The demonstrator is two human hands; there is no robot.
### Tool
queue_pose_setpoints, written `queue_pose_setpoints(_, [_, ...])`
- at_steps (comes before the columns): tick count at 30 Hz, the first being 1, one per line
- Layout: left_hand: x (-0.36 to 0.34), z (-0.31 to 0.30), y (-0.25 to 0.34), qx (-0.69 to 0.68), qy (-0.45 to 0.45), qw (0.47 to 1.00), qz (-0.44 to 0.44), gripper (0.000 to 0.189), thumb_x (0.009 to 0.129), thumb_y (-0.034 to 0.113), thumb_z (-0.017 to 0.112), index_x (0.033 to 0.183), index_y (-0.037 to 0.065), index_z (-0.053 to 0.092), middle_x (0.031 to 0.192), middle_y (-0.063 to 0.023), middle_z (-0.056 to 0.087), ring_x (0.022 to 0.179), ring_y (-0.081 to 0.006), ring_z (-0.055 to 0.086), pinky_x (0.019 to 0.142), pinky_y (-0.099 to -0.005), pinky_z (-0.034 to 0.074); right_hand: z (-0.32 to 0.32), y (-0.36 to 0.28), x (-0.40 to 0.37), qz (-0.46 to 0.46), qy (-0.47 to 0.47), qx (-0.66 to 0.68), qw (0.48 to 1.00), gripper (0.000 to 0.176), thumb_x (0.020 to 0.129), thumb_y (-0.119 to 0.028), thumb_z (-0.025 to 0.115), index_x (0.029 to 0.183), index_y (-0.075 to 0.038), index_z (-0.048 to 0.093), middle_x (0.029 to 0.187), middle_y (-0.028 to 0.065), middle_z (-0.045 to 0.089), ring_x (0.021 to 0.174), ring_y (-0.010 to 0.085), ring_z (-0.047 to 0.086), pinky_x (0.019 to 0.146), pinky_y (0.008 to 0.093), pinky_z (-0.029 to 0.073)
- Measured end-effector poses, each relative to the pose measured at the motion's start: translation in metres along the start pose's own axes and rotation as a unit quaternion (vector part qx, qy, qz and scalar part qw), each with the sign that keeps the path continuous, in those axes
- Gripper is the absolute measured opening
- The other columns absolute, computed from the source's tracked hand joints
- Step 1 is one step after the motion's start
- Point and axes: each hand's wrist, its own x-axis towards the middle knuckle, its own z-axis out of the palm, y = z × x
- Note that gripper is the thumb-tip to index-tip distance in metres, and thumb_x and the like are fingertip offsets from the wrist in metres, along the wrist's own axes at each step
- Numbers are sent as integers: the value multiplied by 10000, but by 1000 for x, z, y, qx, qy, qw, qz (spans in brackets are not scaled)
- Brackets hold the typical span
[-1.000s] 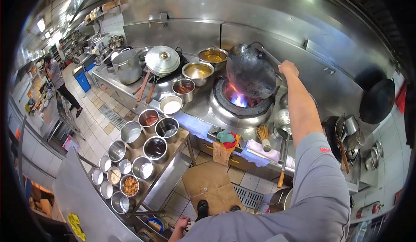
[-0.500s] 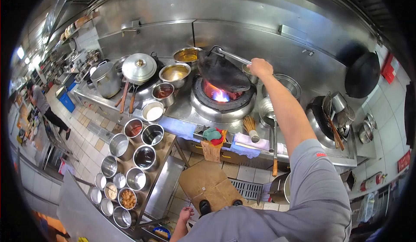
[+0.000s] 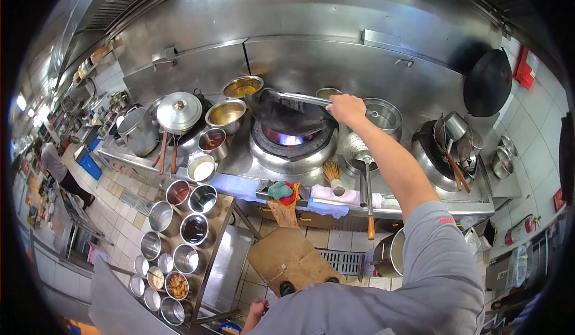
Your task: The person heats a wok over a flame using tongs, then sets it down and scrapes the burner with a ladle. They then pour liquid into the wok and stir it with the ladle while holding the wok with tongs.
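My right hand [image 3: 347,109] is closed round a long metal handle [image 3: 302,99] that reaches across to the left rim of a black wok [image 3: 284,117]. The wok is tilted over the burner ring [image 3: 293,155], with a blue and orange flame [image 3: 290,139] showing under its near side. The wok's inside is hidden from me. Low by my body, my left hand [image 3: 259,308] hangs with curled fingers and nothing visible in it. Right of the burner lie a perforated skimmer [image 3: 356,145], a ladle with a wooden grip [image 3: 370,215] and a bamboo brush [image 3: 332,176].
Bowls of yellowish liquid [image 3: 226,114] and a lidded pot [image 3: 179,112] stand left of the burner. Several steel containers [image 3: 187,258] crowd the side table. Another wok with utensils [image 3: 440,155] is at right. Far left, a person [image 3: 60,167] stands in the aisle.
My right hand has lowered the wok closer to the burner, and less flame shows. The view has shifted slightly. My left hand stays low by my body.
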Motion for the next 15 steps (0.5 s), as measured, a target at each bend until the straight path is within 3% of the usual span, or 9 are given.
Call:
queue_pose_setpoints(2, [-5, 5, 11, -83, 17, 996, 29, 176, 842, 180, 557, 982, 73, 553, 850, -52, 622, 640, -162, 603, 470, -280, 419, -3, 2, -9, -19, 5, 2, 1000, 280, 814, -373, 581, 887, -113, 654, 835, 124, 656, 820, 301, 639, 676, 416, 497])
queue_pose_setpoints(6, [-8, 13, 23, -73, 14, 996, 48, 176, 842, 175, 566, 974, 60, 547, 850, -65, 625, 683, -187, 619, 536, -296, 458, -1, 7, -14, -49, 31, -1, 998, 255, 793, -355, 604, 875, -120, 661, 792, 125, 656, 793, 297, 644, 653, 420, 496])
queue_pose_setpoints(8, [-8, 16, 23, -73, 12, 995, 69, 196, 848, 166, 569, 984, 27, 540, 863, -86, 626, 751, -206, 629, 631, -306, 485, -2, 10, -13, -42, 33, 6, 999, 243, 782, -343, 616, 868, -120, 663, 794, 125, 656, 789, 294, 645, 651, 419, 496])
queue_pose_setpoints(11, [-3, 13, 16, -35, -15, 997, 62, 194, 852, 153, 567, 975, 4, 547, 872, -93, 628, 783, -204, 626, 680, -292, 486, -4, 16, -3, -42, 34, 6, 999, 283, 798, -377, 588, 926, -132, 650, 810, 129, 652, 784, 311, 637, 647, 429, 495])
queue_pose_setpoints(13, [1, 11, 14, -23, -23, 998, 60, 201, 853, 156, 566, 981, 2, 548, 877, -91, 628, 772, -200, 624, 683, -286, 484, -5, 16, 8, -48, 57, 17, 997, 246, 772, -344, 629, 829, -109, 678, 821, 131, 658, 798, 296, 646, 666, 410, 502])
queue_pose_setpoints(15, [4, 9, 9, -21, -27, 998, 53, 208, 854, 159, 564, 987, 0, 548, 882, -88, 629, 761, -197, 622, 685, -280, 482, -8, 16, 18, -35, 52, 27, 998, 252, 770, -348, 633, 835, -110, 683, 836, 134, 658, 813, 297, 645, 680, 405, 504])
